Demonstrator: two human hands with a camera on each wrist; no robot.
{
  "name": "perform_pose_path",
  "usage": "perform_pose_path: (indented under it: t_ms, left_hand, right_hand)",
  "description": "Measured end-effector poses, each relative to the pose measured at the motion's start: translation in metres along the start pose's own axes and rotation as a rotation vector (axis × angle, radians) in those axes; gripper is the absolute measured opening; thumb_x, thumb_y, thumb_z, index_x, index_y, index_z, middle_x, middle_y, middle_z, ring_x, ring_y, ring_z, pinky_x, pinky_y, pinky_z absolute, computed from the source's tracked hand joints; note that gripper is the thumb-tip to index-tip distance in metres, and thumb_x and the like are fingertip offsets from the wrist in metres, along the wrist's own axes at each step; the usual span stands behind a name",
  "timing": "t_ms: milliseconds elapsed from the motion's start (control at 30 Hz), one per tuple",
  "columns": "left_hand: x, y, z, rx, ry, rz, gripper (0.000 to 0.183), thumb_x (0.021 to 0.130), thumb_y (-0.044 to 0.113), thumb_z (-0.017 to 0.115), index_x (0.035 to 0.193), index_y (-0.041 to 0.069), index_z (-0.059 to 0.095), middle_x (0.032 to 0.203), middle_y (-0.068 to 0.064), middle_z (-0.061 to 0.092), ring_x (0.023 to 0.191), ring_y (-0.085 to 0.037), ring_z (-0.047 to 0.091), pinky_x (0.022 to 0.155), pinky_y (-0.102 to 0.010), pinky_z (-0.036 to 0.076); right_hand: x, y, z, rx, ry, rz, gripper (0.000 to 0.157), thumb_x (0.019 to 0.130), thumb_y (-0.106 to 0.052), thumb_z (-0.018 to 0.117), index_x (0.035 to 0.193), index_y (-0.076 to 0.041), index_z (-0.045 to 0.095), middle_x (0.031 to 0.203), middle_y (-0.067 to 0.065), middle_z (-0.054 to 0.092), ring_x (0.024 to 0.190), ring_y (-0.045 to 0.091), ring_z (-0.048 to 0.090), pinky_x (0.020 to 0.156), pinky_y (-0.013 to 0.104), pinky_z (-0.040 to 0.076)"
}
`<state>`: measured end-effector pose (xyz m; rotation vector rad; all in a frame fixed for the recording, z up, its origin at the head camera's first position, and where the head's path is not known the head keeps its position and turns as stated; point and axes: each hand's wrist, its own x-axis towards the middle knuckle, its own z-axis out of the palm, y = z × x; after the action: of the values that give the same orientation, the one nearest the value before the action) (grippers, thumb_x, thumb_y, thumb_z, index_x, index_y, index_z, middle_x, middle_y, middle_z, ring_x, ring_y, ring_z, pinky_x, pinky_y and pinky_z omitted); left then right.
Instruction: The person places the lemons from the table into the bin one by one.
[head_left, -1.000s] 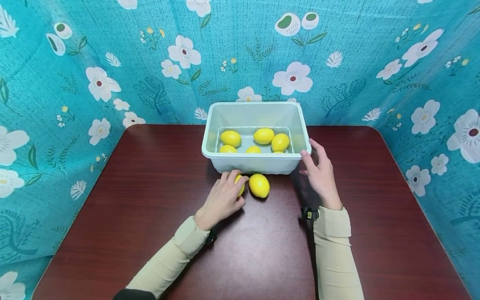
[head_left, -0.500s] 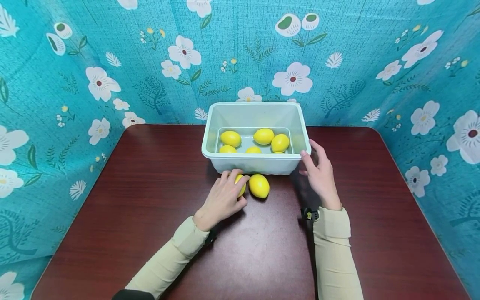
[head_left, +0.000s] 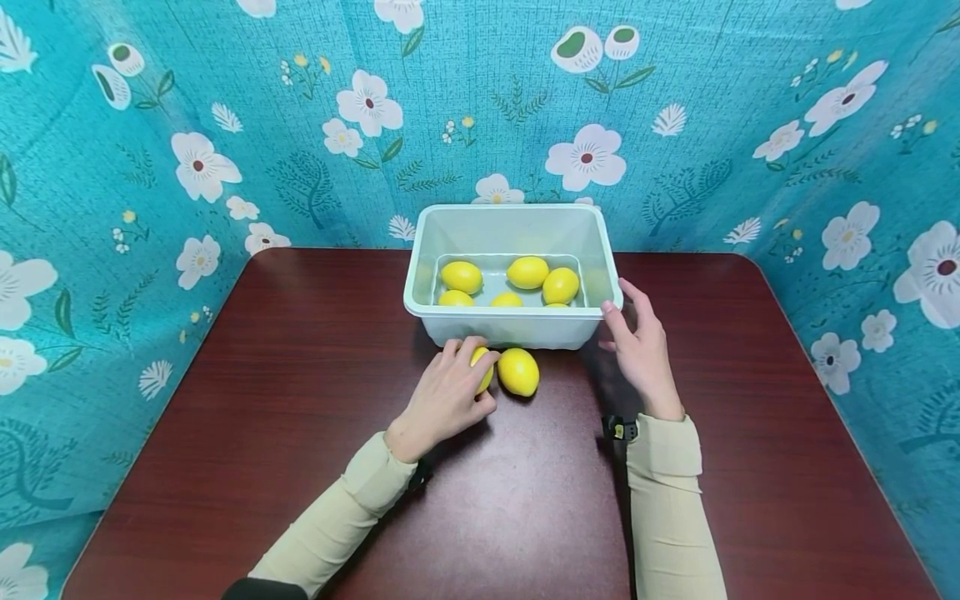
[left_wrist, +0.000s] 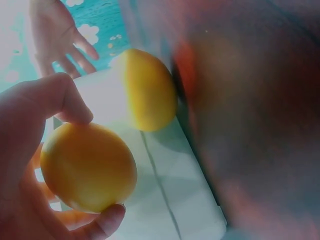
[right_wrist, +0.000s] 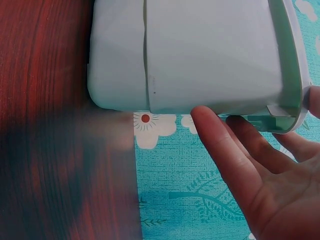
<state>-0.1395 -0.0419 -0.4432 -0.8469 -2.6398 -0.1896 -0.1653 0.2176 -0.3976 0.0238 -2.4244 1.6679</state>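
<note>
In the head view, my left hand (head_left: pixel 442 398) is in front of a pale green plastic bin (head_left: pixel 525 331), gripping a lemon (left_wrist: pixel 90 167) between thumb and fingers. Just to its right a second lemon (head_left: pixel 518 372) lies on the table against the bin's front wall. My right hand (head_left: pixel 647 354) holds the bin's near right corner. Its thumb is on the rim, and in the right wrist view its fingers (right_wrist: pixel 215 132) reach along the bin's side. Inside the bin lie several more lemons (head_left: pixel 527 272), the nearest ones partly hidden by the front rim.
A dark red wooden table (head_left: pixel 300 350) carries the bin near its far edge. Behind and at both sides hangs a turquoise flowered cloth (head_left: pixel 480 100). A dark strap with a small device (head_left: pixel 619 428) is on the right wrist.
My left hand has shifted very slightly to the right with its lemon, nearer to the second lemon. The right hand and the bin have stayed put.
</note>
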Motion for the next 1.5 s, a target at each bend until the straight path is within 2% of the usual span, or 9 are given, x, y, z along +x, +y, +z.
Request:
perform_pose_path:
  t_ms: [233, 533, 867, 1233, 1500]
  left_hand:
    - [0.001, 0.000, -0.004, -0.010, -0.001, 0.003, 0.043, 0.068, 0.023, 0.055, 0.111, 0.016, 0.054, 0.114, -0.006, 0.048, 0.090, -0.025, 0.043, 0.070, -0.032, 0.042]
    - [0.001, 0.000, -0.009, -0.024, -0.011, 0.006, 0.043, 0.070, 0.026, 0.057, 0.112, 0.017, 0.054, 0.115, -0.006, 0.047, 0.093, -0.025, 0.043, 0.071, -0.034, 0.043]
    - [0.003, 0.000, -0.013, -0.013, 0.055, 0.049, 0.041, 0.069, 0.024, 0.055, 0.109, 0.016, 0.054, 0.113, -0.006, 0.048, 0.091, -0.024, 0.043, 0.071, -0.032, 0.042]
    - [0.005, 0.000, -0.018, -0.017, 0.058, 0.059, 0.041, 0.070, 0.025, 0.055, 0.110, 0.016, 0.054, 0.114, -0.006, 0.047, 0.093, -0.024, 0.043, 0.074, -0.032, 0.042]
    - [0.008, 0.000, -0.026, -0.038, 0.063, 0.057, 0.042, 0.070, 0.026, 0.056, 0.110, 0.016, 0.053, 0.114, -0.006, 0.047, 0.092, -0.024, 0.043, 0.072, -0.032, 0.043]
  right_hand:
    - [0.000, -0.001, 0.000, -0.009, 0.000, 0.002, 0.052, 0.092, -0.027, 0.047, 0.139, -0.011, 0.030, 0.136, 0.016, 0.040, 0.108, 0.030, 0.052, 0.062, 0.033, 0.054]
    - [0.000, 0.000, 0.000, 0.000, 0.004, 0.000, 0.052, 0.092, -0.027, 0.047, 0.139, -0.011, 0.030, 0.136, 0.016, 0.040, 0.109, 0.030, 0.052, 0.067, 0.048, 0.051]
    - [0.000, -0.001, 0.000, 0.004, 0.006, -0.001, 0.052, 0.092, -0.027, 0.047, 0.138, -0.009, 0.030, 0.135, 0.017, 0.041, 0.109, 0.031, 0.052, 0.067, 0.047, 0.051]
    - [0.001, -0.001, 0.000, 0.005, 0.004, 0.001, 0.052, 0.092, -0.028, 0.047, 0.139, -0.010, 0.030, 0.136, 0.015, 0.040, 0.109, 0.030, 0.052, 0.064, 0.040, 0.053]
    - [0.001, 0.000, 0.000, 0.014, 0.005, 0.006, 0.052, 0.092, -0.027, 0.047, 0.138, -0.010, 0.031, 0.136, 0.015, 0.041, 0.109, 0.030, 0.052, 0.066, 0.045, 0.052]
